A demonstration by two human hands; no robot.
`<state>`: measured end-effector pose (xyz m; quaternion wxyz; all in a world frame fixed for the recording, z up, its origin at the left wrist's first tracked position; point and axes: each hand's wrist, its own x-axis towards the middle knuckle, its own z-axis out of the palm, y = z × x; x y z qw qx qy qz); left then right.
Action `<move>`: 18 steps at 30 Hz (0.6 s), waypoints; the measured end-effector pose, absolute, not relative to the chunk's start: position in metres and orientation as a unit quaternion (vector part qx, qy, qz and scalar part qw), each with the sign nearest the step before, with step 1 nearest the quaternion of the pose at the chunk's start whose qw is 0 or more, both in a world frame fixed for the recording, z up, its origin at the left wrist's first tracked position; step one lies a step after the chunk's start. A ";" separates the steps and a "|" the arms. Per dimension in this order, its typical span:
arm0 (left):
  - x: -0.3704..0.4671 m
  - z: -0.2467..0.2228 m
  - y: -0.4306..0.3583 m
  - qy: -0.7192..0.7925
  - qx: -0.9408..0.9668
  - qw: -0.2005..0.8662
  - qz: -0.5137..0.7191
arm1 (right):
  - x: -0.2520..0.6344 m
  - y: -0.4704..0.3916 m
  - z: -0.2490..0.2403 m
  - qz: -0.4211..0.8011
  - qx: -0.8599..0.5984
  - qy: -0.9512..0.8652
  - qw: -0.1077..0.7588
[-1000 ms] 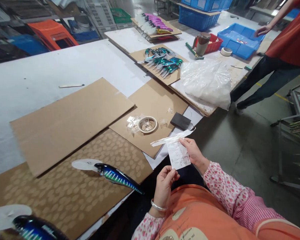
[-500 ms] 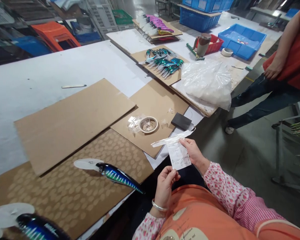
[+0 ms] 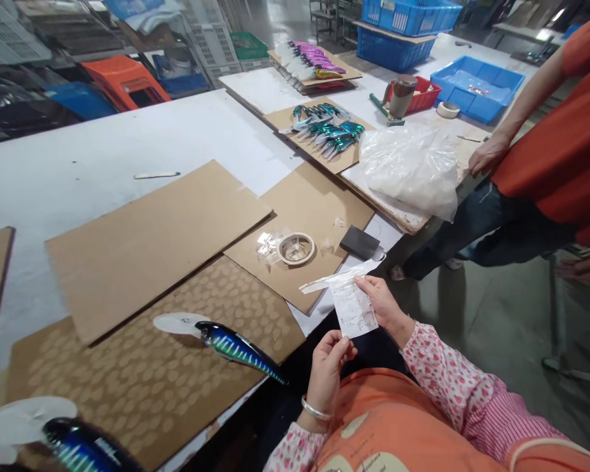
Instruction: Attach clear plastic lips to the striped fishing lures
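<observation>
A white paper slip with handwriting hangs between both my hands, above my lap. My left hand pinches its lower corner with thumb and fingertips. Higher up, my right hand is closed on its upper right side, where a torn white strip crosses the top. Just beyond the paper, a dark flat block lies at the table edge. To its left a tape roll rests on cardboard among clear scraps. A blue-green lure with a clear lip lies on spotted cardboard.
Another large lure is at the lower left. Teal lures, a clear plastic bag, a mug and a blue bin stand farther back. A person in a red shirt is at the right.
The person in red has moved left, closer to the table and plastic bag. The view has shifted slightly. Both my hands keep their hold on the paper.
</observation>
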<state>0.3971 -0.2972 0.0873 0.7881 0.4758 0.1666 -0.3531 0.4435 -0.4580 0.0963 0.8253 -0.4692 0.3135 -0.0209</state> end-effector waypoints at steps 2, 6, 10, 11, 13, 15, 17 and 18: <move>0.397 0.087 -0.297 0.166 0.476 0.788 -0.353 | 0.443 -0.458 0.096 -0.018 -0.469 0.312 0.826; 0.396 0.087 -0.298 0.164 0.476 0.790 -0.350 | 0.444 -0.458 0.098 -0.017 -0.469 0.310 0.827; 0.396 0.088 -0.298 0.164 0.474 0.791 -0.350 | 0.445 -0.456 0.102 -0.016 -0.471 0.310 0.826; 0.396 0.088 -0.298 0.165 0.473 0.791 -0.350 | 0.445 -0.456 0.102 -0.016 -0.472 0.309 0.826; 0.397 0.089 -0.298 0.168 0.471 0.793 -0.349 | 0.445 -0.455 0.103 -0.016 -0.472 0.307 0.826; 0.397 0.089 -0.298 0.170 0.470 0.793 -0.348 | 0.444 -0.455 0.103 -0.014 -0.473 0.304 0.827; 0.397 0.089 -0.297 0.170 0.469 0.794 -0.347 | 0.444 -0.456 0.102 -0.012 -0.474 0.301 0.827; 0.396 0.089 -0.297 0.170 0.469 0.794 -0.346 | 0.444 -0.456 0.102 -0.011 -0.475 0.301 0.827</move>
